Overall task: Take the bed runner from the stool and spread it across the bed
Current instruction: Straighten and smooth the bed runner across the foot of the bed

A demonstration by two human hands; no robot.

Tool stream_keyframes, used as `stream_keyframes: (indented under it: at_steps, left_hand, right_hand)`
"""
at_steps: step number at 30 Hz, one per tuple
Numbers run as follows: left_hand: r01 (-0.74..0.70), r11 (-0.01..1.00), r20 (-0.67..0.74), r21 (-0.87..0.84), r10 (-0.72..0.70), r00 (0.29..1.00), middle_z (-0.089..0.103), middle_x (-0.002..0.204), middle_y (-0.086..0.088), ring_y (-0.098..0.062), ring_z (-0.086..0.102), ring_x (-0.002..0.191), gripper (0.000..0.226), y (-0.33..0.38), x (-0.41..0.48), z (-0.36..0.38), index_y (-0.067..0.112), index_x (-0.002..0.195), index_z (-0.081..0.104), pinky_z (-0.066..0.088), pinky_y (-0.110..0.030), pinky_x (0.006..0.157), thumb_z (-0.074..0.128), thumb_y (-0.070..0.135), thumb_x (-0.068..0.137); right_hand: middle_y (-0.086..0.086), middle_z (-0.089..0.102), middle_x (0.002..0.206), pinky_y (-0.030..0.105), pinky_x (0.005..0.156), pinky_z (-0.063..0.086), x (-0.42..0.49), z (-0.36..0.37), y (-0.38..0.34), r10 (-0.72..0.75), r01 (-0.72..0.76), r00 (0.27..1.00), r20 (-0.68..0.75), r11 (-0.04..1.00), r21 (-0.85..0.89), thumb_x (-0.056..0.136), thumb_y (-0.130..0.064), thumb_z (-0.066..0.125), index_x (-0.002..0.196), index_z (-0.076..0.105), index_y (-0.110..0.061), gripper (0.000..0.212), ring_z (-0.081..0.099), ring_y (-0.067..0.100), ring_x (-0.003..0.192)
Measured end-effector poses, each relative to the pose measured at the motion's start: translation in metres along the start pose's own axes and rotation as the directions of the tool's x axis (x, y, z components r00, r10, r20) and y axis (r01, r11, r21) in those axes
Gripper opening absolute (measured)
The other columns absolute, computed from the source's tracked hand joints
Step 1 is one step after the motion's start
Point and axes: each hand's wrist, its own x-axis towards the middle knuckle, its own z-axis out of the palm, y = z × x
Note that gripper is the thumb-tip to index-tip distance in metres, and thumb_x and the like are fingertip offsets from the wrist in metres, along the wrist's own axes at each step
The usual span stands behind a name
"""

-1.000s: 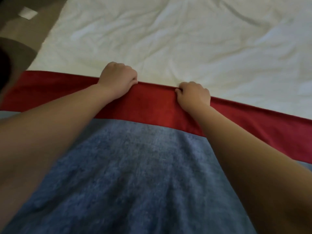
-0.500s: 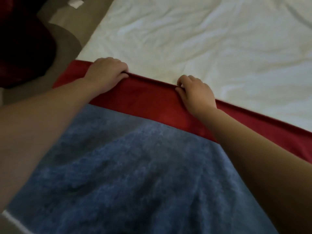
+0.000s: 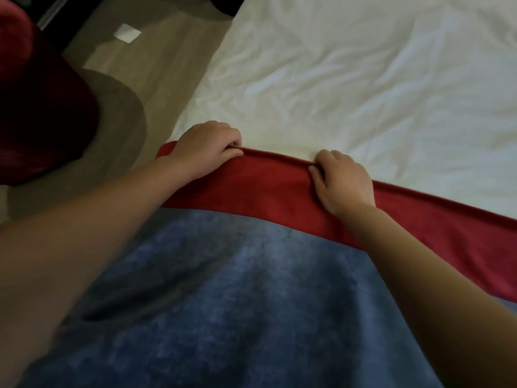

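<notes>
- The bed runner (image 3: 268,189) lies across the near part of the bed (image 3: 419,141), with its red band on the far side and its blue plush panel closer to the person.
- The red hem runs on a slant, from the bed's left side down toward the right edge of the view.
- The left hand (image 3: 204,147) is at the left end of that hem, fingers curled over the edge and clenched on the fabric.
- The right hand (image 3: 344,183) grasps the same hem a little further right, with the thumb on top of the red band and the fingers tucked over the edge.
- A straight stretch of hem runs between the two hands.
- Both forearms reach out over the blue panel.
- Beyond the hem the white sheet (image 3: 349,74) lies creased and uncovered.
- Off the bed to the left, a dark red stool (image 3: 36,107) stands on a round grey patch (image 3: 123,113) of floor (image 3: 167,60).
- Further back, a small white square (image 3: 128,33) lies on the floor.
</notes>
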Motion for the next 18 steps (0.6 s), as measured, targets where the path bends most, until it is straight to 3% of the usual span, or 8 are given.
stream_keyframes:
  at_steps: [3,10,14,18]
  left_hand:
    - [-0.008,1.0,0.044,0.015,0.008,0.999,0.063,0.088,-0.004,-0.026,0.057,0.088,0.009,-0.044,-0.015,-0.012,0.016,0.09,0.063,0.045,-0.038,0.073,0.059,0.024,0.089]
    - [-0.051,0.994,0.106,0.097,0.04,0.993,0.067,0.098,-0.003,-0.026,0.058,0.096,0.009,-0.102,-0.024,-0.024,0.017,0.095,0.065,0.046,-0.039,0.079,0.06,0.021,0.089]
    - [-0.029,0.987,-0.021,0.159,0.033,0.999,0.066,0.104,-0.005,-0.029,0.056,0.101,0.013,-0.096,0.004,-0.024,0.018,0.098,0.064,0.04,-0.036,0.079,0.056,0.025,0.091]
    - [-0.006,0.998,0.005,0.056,0.006,1.0,0.065,0.106,-0.005,-0.027,0.056,0.102,0.012,-0.1,0.01,-0.02,0.017,0.1,0.063,0.04,-0.035,0.08,0.057,0.023,0.091]
  right_hand:
    - [0.012,0.06,0.095,0.038,0.069,0.037,0.02,0.014,-0.041,0.049,-0.047,0.998,-0.039,0.998,0.032,0.096,-0.032,0.042,0.097,0.054,-0.01,0.025,0.055,0.035,0.088]
    - [0.01,0.06,0.101,0.035,0.069,0.027,0.049,0.034,-0.107,-0.096,0.097,0.995,0.019,0.994,-0.04,0.099,-0.027,0.039,0.102,0.055,-0.011,0.023,0.054,0.034,0.093]
    - [0.014,0.059,0.099,0.037,0.072,0.03,0.066,0.035,-0.099,0.12,-0.121,0.993,-0.02,0.99,-0.078,0.099,-0.025,0.036,0.101,0.057,-0.011,0.026,0.054,0.036,0.092]
    - [0.014,0.059,0.095,0.039,0.071,0.034,0.066,0.041,-0.103,0.12,-0.124,0.992,-0.046,0.988,-0.094,0.098,-0.027,0.036,0.096,0.054,-0.008,0.026,0.054,0.036,0.087]
